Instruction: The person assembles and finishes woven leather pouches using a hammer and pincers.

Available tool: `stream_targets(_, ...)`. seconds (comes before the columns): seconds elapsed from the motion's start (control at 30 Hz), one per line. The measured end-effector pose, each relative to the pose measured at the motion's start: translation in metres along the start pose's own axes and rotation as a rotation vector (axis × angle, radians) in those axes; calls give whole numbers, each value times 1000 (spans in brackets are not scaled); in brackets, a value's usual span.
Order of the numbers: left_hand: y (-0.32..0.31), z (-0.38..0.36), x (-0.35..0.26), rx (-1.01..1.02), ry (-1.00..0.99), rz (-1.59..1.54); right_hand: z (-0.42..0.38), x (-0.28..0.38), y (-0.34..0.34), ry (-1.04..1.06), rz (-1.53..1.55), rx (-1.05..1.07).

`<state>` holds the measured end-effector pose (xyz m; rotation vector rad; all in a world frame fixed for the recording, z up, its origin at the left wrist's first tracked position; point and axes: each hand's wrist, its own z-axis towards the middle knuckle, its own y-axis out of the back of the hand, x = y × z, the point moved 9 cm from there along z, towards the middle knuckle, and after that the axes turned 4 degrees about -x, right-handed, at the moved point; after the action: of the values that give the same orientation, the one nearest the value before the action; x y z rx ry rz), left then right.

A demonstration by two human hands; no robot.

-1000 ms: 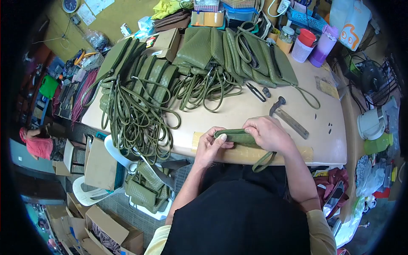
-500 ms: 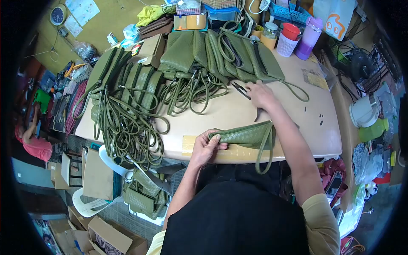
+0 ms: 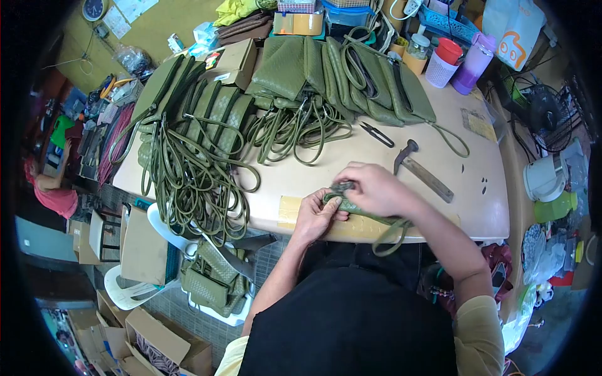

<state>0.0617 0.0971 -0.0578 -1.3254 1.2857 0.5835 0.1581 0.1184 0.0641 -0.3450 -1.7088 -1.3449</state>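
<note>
My left hand (image 3: 318,216) is closed on the zipped end of a green woven-pattern pouch (image 3: 370,214) at the table's front edge. Over that same end, my right hand (image 3: 376,190) is closed, with a small dark, blurred thing at its fingertips that I cannot make out. The right hand and forearm hide much of the pouch, while its wrist strap (image 3: 392,241) hangs over the edge. Beyond my hands lie black thread snips (image 3: 377,134) and a hammer (image 3: 426,177) with a worn handle.
Green pouches (image 3: 285,69) stand in rows along the back, with a tangle of green straps (image 3: 188,182) at the left. A purple bottle (image 3: 473,66) and a red cup (image 3: 448,50) stand at back right. More green pouches (image 3: 216,276) lie on a chair below.
My right hand has come from beside the snips back to the pouch's left end, uncovering the hammer. The left hand still holds the pouch. The view has shifted slightly.
</note>
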Motion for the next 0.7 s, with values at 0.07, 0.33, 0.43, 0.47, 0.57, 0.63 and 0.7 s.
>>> stream_targets(0.07,3,3,4,-1,-10,-24,-1,25,-9,230,-328,-176)
stream_targets(0.33,0,0,-2,-32,23,-61,11,-4,-12,159,-43,-114)
stream_targets(0.43,3,2,2,-27,36,-23,14,-3,-8,119,86,-130)
stream_targets(0.47,1,2,3,-30,38,-26,13,3,-12,150,118,-114)
stream_targets(0.57,-3,-1,-8,-22,-48,-79,10,8,-17,300,-127,-119)
stream_targets(0.63,0,-3,0,-67,-8,-67,7,0,-7,295,-161,-109)
stream_targets(0.7,0,-6,1,-78,-21,-25,-3,-23,13,224,-261,-55)
